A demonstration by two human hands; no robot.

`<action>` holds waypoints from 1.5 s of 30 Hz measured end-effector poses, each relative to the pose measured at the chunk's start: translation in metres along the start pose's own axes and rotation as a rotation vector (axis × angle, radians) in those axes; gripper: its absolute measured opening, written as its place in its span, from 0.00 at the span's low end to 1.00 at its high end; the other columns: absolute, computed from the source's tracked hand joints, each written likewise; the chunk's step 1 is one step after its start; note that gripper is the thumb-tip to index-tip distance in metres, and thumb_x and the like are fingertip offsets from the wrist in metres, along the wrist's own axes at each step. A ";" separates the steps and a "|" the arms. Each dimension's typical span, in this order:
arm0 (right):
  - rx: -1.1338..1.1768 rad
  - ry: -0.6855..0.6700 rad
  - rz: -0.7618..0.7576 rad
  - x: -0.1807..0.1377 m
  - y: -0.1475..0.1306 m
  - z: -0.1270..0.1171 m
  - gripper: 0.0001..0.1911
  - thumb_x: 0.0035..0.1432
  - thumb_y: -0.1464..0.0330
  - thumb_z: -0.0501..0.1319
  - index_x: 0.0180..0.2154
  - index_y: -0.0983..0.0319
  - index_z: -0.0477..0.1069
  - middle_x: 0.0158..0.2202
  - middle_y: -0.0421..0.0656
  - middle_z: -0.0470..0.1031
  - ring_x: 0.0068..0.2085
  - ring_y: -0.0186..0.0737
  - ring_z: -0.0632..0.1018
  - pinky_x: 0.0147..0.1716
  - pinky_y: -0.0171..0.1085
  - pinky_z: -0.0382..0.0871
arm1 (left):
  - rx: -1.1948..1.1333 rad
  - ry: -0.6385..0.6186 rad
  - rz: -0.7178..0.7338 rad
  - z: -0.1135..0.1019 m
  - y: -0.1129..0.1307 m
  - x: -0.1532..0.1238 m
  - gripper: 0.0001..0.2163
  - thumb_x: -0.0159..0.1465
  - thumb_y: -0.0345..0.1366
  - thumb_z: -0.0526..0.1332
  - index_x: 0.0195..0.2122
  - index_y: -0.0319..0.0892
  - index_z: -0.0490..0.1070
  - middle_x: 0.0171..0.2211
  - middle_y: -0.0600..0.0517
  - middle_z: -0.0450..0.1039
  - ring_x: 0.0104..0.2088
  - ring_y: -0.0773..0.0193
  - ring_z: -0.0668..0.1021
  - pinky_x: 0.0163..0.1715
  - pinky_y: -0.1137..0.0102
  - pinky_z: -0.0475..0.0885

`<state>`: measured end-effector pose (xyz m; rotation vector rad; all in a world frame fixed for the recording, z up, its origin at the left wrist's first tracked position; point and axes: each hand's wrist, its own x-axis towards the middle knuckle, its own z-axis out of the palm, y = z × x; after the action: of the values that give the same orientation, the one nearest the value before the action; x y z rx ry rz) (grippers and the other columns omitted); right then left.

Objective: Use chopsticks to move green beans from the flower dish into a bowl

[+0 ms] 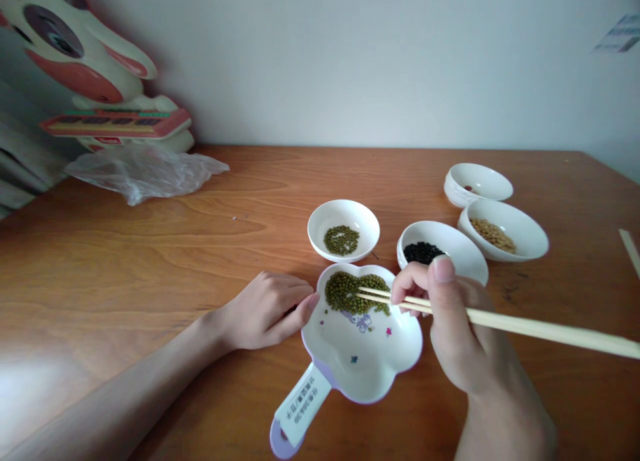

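Observation:
A pair of wooden chopsticks is gripped in my right hand. Their tips are close together among the green mung beans in a white flower-shaped dish with a labelled lilac handle. My left hand rests on the table, thumb and curled fingers closed at the dish's left rim. Just behind the dish, a white bowl holds more mung beans. Black beans lie in another white bowl, partly hidden behind my right hand.
Farther right are a white bowl of tan beans and a white bowl with a few reddish bits. A clear plastic bag and a cow-shaped toy keyboard sit at the back left. Another wooden stick shows at the right edge.

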<state>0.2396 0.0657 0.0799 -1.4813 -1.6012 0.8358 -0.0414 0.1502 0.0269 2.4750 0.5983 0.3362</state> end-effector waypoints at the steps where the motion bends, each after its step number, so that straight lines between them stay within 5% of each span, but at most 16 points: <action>1: -0.002 0.007 -0.005 0.000 0.000 0.000 0.35 0.77 0.47 0.41 0.28 0.58 0.70 0.23 0.39 0.71 0.27 0.36 0.72 0.29 0.39 0.61 | -0.003 -0.001 0.000 0.000 0.000 0.000 0.15 0.79 0.35 0.48 0.32 0.44 0.61 0.30 0.53 0.67 0.29 0.64 0.69 0.33 0.67 0.63; 45: 0.078 -0.020 -0.020 0.004 0.005 0.005 0.37 0.76 0.45 0.37 0.27 0.58 0.68 0.24 0.39 0.69 0.27 0.37 0.69 0.28 0.41 0.57 | 0.009 0.005 -0.008 0.001 0.000 0.001 0.16 0.79 0.36 0.48 0.31 0.44 0.62 0.29 0.53 0.68 0.28 0.64 0.69 0.33 0.67 0.63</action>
<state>0.2372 0.0699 0.0738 -1.4039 -1.5780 0.8938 -0.0403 0.1508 0.0262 2.4805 0.6122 0.3375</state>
